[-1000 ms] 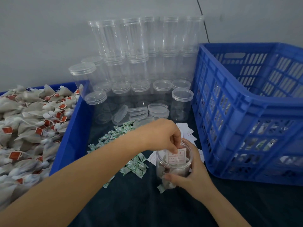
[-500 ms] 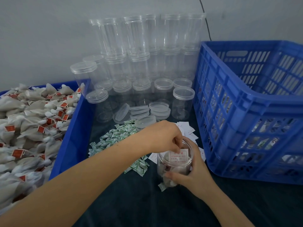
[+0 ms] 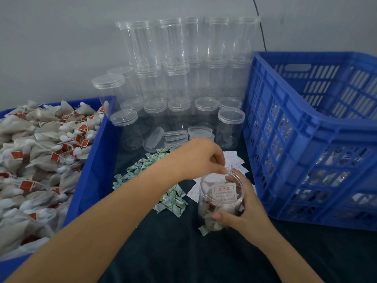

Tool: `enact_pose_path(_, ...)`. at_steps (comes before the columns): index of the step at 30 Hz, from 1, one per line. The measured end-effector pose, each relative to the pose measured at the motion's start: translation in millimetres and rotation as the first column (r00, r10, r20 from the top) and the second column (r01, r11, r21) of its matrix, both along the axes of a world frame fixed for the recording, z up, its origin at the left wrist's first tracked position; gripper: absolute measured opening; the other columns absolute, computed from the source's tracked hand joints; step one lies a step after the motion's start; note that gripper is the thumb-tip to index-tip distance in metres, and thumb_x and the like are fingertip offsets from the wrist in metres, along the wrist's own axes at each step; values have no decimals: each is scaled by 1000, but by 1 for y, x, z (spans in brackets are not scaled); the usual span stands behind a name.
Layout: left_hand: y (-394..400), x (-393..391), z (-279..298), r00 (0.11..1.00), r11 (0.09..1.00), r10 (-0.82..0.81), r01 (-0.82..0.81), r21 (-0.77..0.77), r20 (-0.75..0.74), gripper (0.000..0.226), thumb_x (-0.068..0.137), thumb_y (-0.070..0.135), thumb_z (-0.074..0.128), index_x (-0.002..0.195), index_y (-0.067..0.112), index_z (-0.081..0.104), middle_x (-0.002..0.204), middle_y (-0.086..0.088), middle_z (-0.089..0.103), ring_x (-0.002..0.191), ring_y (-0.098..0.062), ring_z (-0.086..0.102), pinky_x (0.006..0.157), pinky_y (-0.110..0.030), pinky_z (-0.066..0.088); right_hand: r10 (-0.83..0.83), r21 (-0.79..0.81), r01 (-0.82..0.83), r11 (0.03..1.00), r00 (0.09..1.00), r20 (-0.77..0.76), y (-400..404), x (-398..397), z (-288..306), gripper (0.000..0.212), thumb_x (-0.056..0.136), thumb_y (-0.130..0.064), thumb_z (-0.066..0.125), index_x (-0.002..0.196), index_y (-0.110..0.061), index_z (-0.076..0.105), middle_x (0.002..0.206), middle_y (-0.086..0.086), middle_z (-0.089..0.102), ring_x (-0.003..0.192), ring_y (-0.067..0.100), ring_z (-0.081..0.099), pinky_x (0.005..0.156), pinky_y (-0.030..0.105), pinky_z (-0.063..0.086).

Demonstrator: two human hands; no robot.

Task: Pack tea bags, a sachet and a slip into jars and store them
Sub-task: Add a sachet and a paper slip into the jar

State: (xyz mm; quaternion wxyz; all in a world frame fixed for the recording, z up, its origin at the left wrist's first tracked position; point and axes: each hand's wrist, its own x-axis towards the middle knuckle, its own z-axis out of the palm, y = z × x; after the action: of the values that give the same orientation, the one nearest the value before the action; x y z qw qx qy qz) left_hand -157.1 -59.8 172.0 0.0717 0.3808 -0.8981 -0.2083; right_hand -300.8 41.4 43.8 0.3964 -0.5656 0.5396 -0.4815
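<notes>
Right hand (image 3: 247, 211) wrapped round clear jar (image 3: 221, 201), upright near front middle of dark tabletop (image 3: 163, 252), mouth pointing up. Left hand (image 3: 201, 158) right above rim, fingertips curled, pinching nothing I can see. Slip (image 3: 224, 192) inside, standing flat against wall, print facing me. Guessing lid next; loose lids (image 3: 175, 136) behind, left hand closer.

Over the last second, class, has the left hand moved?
Yes: the left hand has lifted slightly off the jar mouth, toward the loose lids.
</notes>
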Motion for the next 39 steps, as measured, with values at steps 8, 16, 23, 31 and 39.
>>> enact_pose_path(8,49,27,-88,618,904,387,-108,414,-684,75,65,67,63,131,41,38,125,27,50,117,8,48,95,-16,44,40,74,-27,997,982,-185,2,-10,29,118,42,-78,80,137,-63,12,132,-38,44,121,-21,42,95,5,37)
enact_pose_path(16,67,23,-132,692,923,301,-39,383,-656,91,61,25,89,125,60,34,125,31,52,118,8,50,94,-13,45,391,355,-163,920,345,-854,-29,-5,112,119,69,-68,73,155,-39,-3,151,-9,31,135,13,35,102,31,39)
enact_pose_path(23,64,23,-123,634,940,309,-89,330,-709,94,61,20,90,127,55,33,123,37,50,115,12,50,83,0,40,461,448,-226,865,6,-887,-45,27,172,92,72,-56,78,148,-41,28,107,-8,41,94,14,47,73,32,43)
enact_pose_path(31,30,21,-105,624,936,350,-196,293,-699,103,57,55,78,143,33,27,134,22,44,122,10,41,87,-1,36,289,257,-153,954,257,-922,-60,-5,290,91,55,-66,79,136,-49,40,92,-27,40,75,1,56,65,21,42)
enact_pose_path(39,11,9,-115,672,927,365,-199,318,-645,86,56,63,69,134,45,37,130,26,47,117,17,42,90,-9,36,-222,-118,215,969,565,-794,-86,-110,368,84,57,-47,82,133,-39,49,117,1,53,100,31,62,63,27,50)
